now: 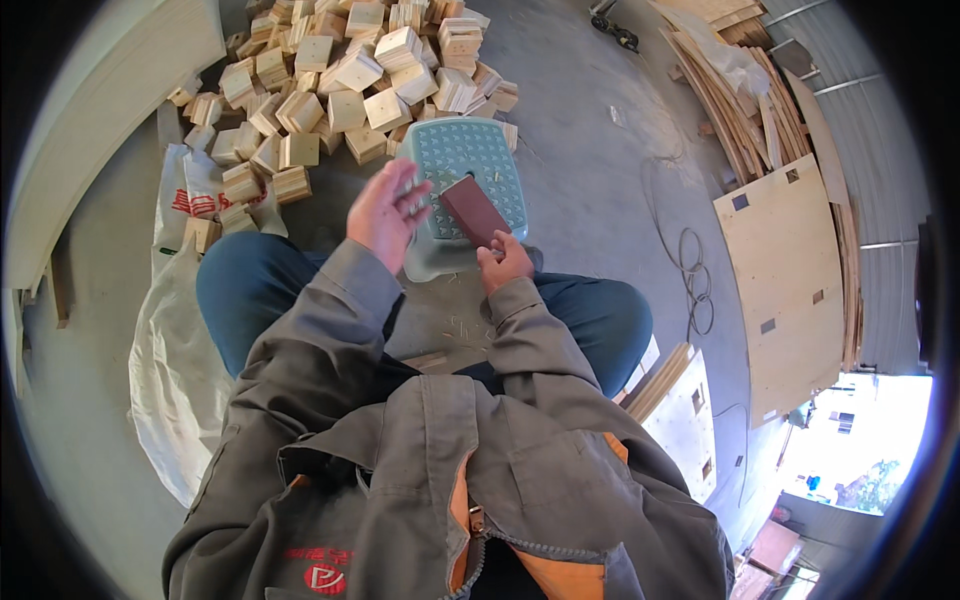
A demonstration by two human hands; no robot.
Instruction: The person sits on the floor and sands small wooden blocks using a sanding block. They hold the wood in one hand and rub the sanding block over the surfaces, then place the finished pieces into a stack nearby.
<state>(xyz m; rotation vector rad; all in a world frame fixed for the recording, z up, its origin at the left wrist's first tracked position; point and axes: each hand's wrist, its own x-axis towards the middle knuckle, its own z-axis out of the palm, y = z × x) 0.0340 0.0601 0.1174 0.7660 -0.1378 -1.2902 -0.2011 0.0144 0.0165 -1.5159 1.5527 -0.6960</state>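
In front of me stands a pale blue-green plastic stool [425,255] with a bumpy, patterned top. Over it my right hand [507,263] grips the near end of a flat reddish-brown rectangular block [474,211], whose face looks like sandpaper. The block is tilted, its far end pointing up and left; whether it touches the stool top I cannot tell. At the stool's left edge my left hand [385,213] is raised, empty, with its fingers apart and slightly blurred.
A heap of cut plywood blocks [347,110] lies beyond the stool. A white woven sack [175,350] is spread at my left. On the right are a looped cable [692,265], a leaning plywood panel [785,290] and stacked boards [720,110]. More boards [680,420] lie beside my right knee.
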